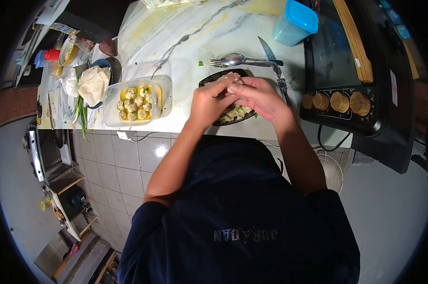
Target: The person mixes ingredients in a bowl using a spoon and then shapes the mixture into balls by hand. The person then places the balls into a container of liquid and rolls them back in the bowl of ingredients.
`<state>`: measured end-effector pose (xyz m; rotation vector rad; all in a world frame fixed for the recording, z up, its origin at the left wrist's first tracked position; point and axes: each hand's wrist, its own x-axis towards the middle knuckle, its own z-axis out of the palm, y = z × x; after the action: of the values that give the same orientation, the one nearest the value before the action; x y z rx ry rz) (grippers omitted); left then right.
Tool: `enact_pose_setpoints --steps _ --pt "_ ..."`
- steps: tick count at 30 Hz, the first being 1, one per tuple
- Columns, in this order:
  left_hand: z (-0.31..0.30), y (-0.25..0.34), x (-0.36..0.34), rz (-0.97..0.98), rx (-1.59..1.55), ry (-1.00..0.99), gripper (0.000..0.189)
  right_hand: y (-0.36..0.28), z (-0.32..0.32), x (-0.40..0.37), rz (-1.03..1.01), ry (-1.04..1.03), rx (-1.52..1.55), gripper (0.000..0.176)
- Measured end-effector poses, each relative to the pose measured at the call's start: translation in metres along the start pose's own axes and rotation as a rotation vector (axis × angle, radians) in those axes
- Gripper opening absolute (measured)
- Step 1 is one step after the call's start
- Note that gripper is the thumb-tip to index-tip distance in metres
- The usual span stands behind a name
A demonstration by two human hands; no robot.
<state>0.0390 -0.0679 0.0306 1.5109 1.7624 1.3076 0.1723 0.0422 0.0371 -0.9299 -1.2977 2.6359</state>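
Note:
My left hand (pixel 213 98) and my right hand (pixel 262 100) meet above a black plate (pixel 204 81). Between their closed fingertips is a small pale dumpling (pixel 235 86), partly hidden by the fingers. Below the hands, chopped pale filling (pixel 236 113) with green bits lies on the plate. To the left, a clear plastic container (pixel 111 105) holds several round dumplings (pixel 137 103) in yellow liquid. Farther left, a stack of thin white wrappers (pixel 95 84) rests on a dark blue plate (pixel 105 64).
A spoon (pixel 233 59) and a fork (pixel 216 62) lie behind the plate, with a knife (pixel 267 48) near them. A blue-lidded container (pixel 294 26) stands at the back right. The black appliance with wooden knobs (pixel 340 102) is on the right. Green onions (pixel 81 113) overhang the counter's front edge.

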Motion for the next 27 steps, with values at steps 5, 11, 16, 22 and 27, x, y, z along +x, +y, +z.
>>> enact_pose_setpoints --steps 5,11,16,22,27 --pt "-0.003 0.006 -0.006 0.042 -0.066 0.081 0.047 0.003 0.002 -0.004 0.007 0.028 -0.031 0.032" --pt "-0.036 0.002 0.005 0.04 -0.05 -0.256 0.047 -0.011 -0.004 0.005 0.103 -0.149 -0.183 0.034" --pt "-0.017 0.0 -0.009 -0.042 0.05 -0.046 0.043 -0.001 0.006 0.0 0.042 -0.036 0.009 0.034" --pt "-0.023 0.008 -0.011 0.065 0.02 0.046 0.044 0.0 0.007 0.005 0.072 -0.065 -0.011 0.032" --pt "-0.032 -0.006 -0.007 0.005 -0.025 -0.106 0.047 -0.009 0.006 0.009 0.14 -0.129 -0.163 0.033"
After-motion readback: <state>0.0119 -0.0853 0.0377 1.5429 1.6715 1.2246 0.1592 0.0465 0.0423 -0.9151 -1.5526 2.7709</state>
